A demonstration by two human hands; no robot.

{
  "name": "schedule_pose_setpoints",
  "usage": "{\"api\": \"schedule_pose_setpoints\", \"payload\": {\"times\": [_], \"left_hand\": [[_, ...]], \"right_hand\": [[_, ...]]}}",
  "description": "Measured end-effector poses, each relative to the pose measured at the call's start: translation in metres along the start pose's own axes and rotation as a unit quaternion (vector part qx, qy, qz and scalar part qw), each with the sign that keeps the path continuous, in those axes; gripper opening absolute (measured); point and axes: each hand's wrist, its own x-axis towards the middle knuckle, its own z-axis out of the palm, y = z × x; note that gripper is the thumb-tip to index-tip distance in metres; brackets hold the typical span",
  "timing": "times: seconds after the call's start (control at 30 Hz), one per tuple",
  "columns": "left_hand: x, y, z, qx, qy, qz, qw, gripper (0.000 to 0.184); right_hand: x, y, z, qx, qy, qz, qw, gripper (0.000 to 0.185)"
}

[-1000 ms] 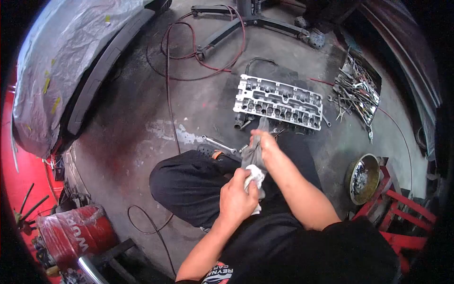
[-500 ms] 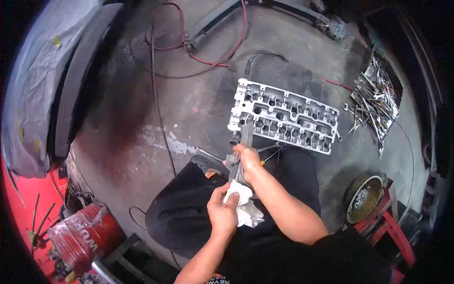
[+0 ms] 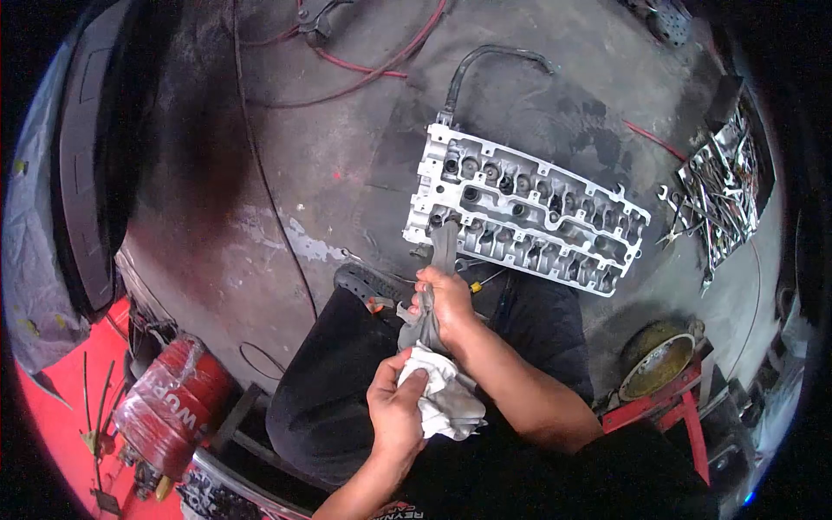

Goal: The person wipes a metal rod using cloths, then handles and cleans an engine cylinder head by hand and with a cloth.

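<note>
The left hand point(image 3: 394, 403) pinches a crumpled white rag point(image 3: 446, 407) between thumb and fingers. Just beyond and to the right of that grip, the right hand point(image 3: 449, 305) has its fingers curled tightly around a twisted grey cloth point(image 3: 444, 251); part of the cloth bunches just left of these fingers, near the white rag. A narrow strip runs forward from the right-hand grip to the near edge of the aluminium cylinder head point(image 3: 555, 217), close to its left end; whether its tip sits inside an opening cannot be told. The cylinder head lies on the floor beyond both grips, stretching rightward. Just right of the right-hand grip lies a yellow-handled tool point(image 3: 476, 287). Farther right sits a pile of wrenches and other hand tools point(image 3: 728, 186).
</note>
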Motion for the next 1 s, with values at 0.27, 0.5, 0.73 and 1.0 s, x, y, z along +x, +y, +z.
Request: {"api": "schedule_pose_setpoints", "payload": {"times": [0.27, 0.5, 0.73, 1.0], "left_hand": [[0.001, 0.014, 0.026, 0.088, 0.009, 0.029, 0.996, 0.026], [0.0, 0.031, 0.041, 0.192, 0.023, 0.031, 0.981, 0.03], [-0.001, 0.042, 0.06, 0.22, 0.057, 0.035, 0.973, 0.03], [0.005, 0.042, 0.057, 0.361, -0.044, 0.135, 0.922, 0.025]], "right_hand": [[0.004, -0.023, 0.001, 0.039, -0.047, 0.077, 0.995, 0.019], [0.011, -0.025, -0.004, 0.125, -0.082, 0.098, 0.984, 0.02], [0.003, -0.04, 0.001, 0.124, -0.079, 0.113, 0.983, 0.018], [0.003, -0.051, 0.001, 0.147, -0.08, 0.148, 0.975, 0.012]]}}
